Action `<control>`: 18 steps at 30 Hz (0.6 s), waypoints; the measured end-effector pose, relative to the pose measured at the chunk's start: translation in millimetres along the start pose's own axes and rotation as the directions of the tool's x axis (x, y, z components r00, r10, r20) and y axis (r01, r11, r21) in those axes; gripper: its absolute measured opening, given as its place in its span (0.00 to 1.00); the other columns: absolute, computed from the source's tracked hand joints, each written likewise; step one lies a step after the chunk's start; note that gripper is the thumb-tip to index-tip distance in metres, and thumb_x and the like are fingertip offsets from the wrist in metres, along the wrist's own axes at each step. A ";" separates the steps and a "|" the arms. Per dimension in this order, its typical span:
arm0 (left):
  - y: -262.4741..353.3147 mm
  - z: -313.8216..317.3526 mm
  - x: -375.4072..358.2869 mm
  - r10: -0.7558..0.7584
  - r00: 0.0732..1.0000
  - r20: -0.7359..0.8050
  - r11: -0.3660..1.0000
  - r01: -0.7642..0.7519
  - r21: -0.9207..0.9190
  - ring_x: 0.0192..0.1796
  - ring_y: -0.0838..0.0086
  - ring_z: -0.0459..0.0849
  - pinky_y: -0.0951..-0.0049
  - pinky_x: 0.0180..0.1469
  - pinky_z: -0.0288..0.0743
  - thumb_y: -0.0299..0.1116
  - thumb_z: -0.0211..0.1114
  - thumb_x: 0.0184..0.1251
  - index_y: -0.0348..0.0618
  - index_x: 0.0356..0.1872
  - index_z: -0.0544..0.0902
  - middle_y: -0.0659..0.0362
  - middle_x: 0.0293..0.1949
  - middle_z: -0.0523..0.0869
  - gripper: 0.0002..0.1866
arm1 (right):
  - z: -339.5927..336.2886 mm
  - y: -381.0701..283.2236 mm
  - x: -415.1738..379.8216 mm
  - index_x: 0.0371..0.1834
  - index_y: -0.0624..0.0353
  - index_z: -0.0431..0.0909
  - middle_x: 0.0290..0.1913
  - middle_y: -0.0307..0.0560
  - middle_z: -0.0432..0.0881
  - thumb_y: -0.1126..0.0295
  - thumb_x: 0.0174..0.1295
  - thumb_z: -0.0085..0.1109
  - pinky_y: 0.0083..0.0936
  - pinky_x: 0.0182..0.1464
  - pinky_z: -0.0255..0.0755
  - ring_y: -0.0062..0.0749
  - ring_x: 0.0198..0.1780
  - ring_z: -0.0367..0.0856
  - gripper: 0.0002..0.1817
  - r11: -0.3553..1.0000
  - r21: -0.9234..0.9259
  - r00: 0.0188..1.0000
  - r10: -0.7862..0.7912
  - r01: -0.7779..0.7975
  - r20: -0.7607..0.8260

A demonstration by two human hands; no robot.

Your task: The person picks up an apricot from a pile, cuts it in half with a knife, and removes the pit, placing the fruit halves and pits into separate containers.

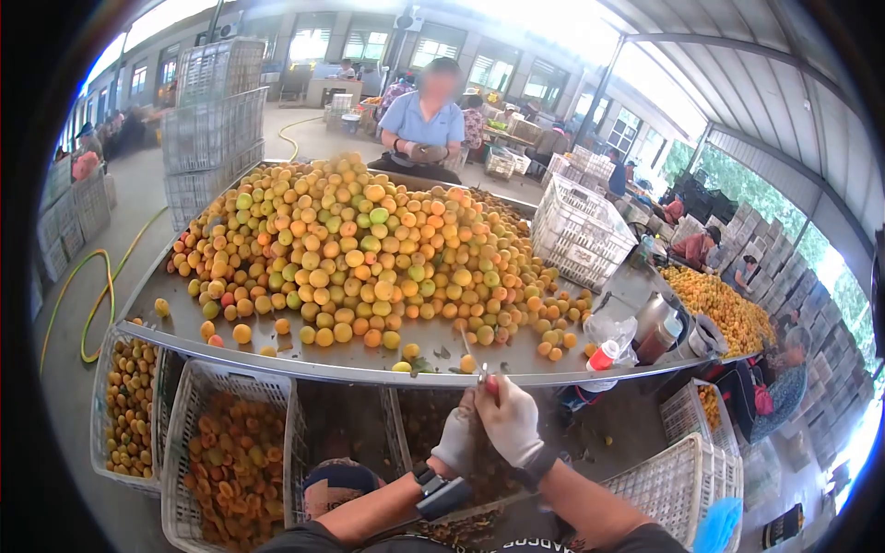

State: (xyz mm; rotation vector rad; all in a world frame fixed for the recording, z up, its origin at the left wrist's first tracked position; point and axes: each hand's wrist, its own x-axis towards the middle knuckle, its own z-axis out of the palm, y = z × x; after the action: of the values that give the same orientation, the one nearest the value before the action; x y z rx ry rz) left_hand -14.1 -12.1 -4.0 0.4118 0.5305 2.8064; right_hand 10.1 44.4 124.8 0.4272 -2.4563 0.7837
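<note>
Both of my hands wear white gloves and meet just below the front edge of the metal table (304,362). My right hand (510,426) is closed around a small tool with a red handle (492,383) and a metal tip, pointing up toward the table. My left hand (455,441) is closed right beside it, its fingers against the right hand; what it holds, if anything, is hidden. Beyond them a large heap of apricots (341,244), orange with some green ones, covers the table. A few loose apricots (467,363) lie near the front edge, close over my hands.
Below the table stand a crate of halved apricots (195,382) and a crate of whole ones (103,405). A white crate (581,235), a red-capped bottle (604,355) and a flask (653,315) stand on the right. A person (422,120) sits opposite. An empty-looking crate (678,484) is lower right.
</note>
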 end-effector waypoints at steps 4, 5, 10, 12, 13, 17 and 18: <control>20.9 35.5 -11.9 0.217 0.962 -0.166 0.849 -0.102 0.518 0.46 0.80 0.82 0.76 0.50 0.77 0.51 0.47 0.80 0.45 0.56 0.79 0.64 0.44 0.84 0.22 | 10.7 -7.4 5.0 0.29 0.60 0.77 0.23 0.60 0.78 0.63 0.65 0.59 0.44 0.31 0.71 0.59 0.30 0.79 0.12 0.975 0.027 0.973 0.222 -0.221 -0.069; 22.9 37.9 -14.9 0.212 0.963 -0.168 0.849 -0.097 0.519 0.46 0.80 0.82 0.76 0.50 0.77 0.51 0.47 0.80 0.45 0.56 0.79 0.64 0.44 0.84 0.22 | 10.4 -8.0 4.1 0.29 0.60 0.77 0.23 0.60 0.78 0.63 0.65 0.59 0.44 0.31 0.71 0.59 0.30 0.79 0.12 0.974 0.027 0.971 0.227 -0.225 -0.069; 5.0 -6.4 -6.4 -0.198 0.980 -0.008 0.888 0.176 -0.425 0.51 0.79 0.80 0.76 0.53 0.76 0.49 0.51 0.78 0.50 0.55 0.77 0.64 0.49 0.81 0.18 | 4.7 -11.7 -0.3 0.26 0.59 0.75 0.25 0.58 0.79 0.65 0.58 0.63 0.42 0.30 0.72 0.57 0.30 0.80 0.11 0.998 -0.062 1.000 -0.009 0.011 0.022; -9.2 -31.2 -13.7 -0.237 0.963 0.128 0.853 0.270 -0.447 0.54 0.78 0.79 0.74 0.56 0.75 0.47 0.50 0.78 0.50 0.56 0.76 0.64 0.51 0.80 0.17 | 0.4 -11.6 -3.5 0.26 0.58 0.75 0.25 0.57 0.78 0.67 0.54 0.65 0.41 0.30 0.72 0.55 0.29 0.80 0.10 0.997 -0.072 0.999 -0.039 0.041 0.037; -11.5 -31.2 -23.1 -0.131 0.991 0.029 0.984 0.127 0.127 0.53 0.78 0.79 0.73 0.57 0.75 0.43 0.50 0.78 0.48 0.55 0.76 0.63 0.51 0.80 0.15 | -2.8 -12.3 -4.9 0.26 0.58 0.74 0.25 0.56 0.78 0.68 0.53 0.65 0.41 0.29 0.72 0.55 0.29 0.79 0.09 0.995 -0.059 0.996 -0.078 0.081 0.053; 30.7 20.6 -43.8 -0.582 0.813 -0.031 0.726 0.502 -0.471 0.53 0.78 0.79 0.73 0.55 0.76 0.32 0.51 0.76 0.44 0.54 0.76 0.61 0.49 0.80 0.11 | -9.4 -3.2 -12.3 0.26 0.58 0.74 0.24 0.56 0.77 0.69 0.51 0.66 0.40 0.28 0.71 0.55 0.27 0.78 0.09 0.981 -0.035 0.976 -0.186 0.191 0.116; 27.9 17.6 -46.5 -0.581 0.813 -0.031 0.726 0.501 -0.472 0.53 0.78 0.79 0.73 0.55 0.76 0.32 0.51 0.76 0.44 0.54 0.76 0.61 0.49 0.80 0.11 | -10.8 -2.0 -14.0 0.26 0.58 0.74 0.24 0.56 0.77 0.69 0.51 0.66 0.40 0.28 0.71 0.55 0.27 0.78 0.09 0.981 -0.035 0.976 -0.185 0.191 0.117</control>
State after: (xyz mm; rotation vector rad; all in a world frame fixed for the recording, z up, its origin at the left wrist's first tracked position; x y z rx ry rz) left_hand 29.3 -45.6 12.1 -0.0930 0.0062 2.2811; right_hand 26.5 51.4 125.3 0.6932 -2.4868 0.6385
